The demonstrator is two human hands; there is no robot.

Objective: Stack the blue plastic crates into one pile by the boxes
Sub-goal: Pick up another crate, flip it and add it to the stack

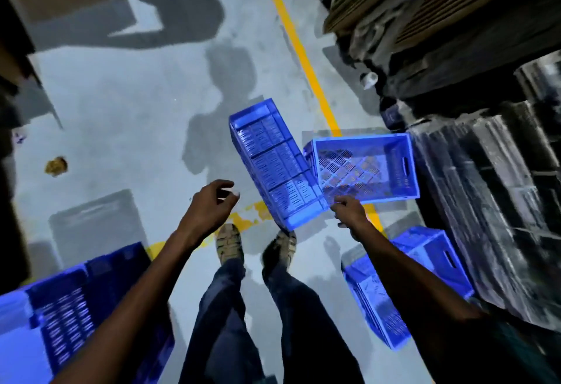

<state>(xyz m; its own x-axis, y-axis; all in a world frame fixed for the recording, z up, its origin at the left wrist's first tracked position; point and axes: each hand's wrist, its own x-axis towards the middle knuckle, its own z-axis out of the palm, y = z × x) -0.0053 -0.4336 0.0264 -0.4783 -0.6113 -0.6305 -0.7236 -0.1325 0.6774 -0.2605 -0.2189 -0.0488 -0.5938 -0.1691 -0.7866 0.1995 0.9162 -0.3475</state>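
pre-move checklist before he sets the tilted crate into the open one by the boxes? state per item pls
1. Right hand on the tilted crate: ok, fingers at its near lower edge, though how firm the grip is cannot be told.
2. Left hand on the crate: not ok, open and apart from it.
3. Receiving crate upright, mouth up: ok.
4. Receiving crate empty: ok, only the slotted bottom shows.
5. Tilted crate oriented for stacking: not ok, it stands on edge, leaning.
6. Feet clear: not ok, the crate's low corner is over the right shoe.

Dim, bluish cast; hard floor shadows; edges smeared, wide-angle warped.
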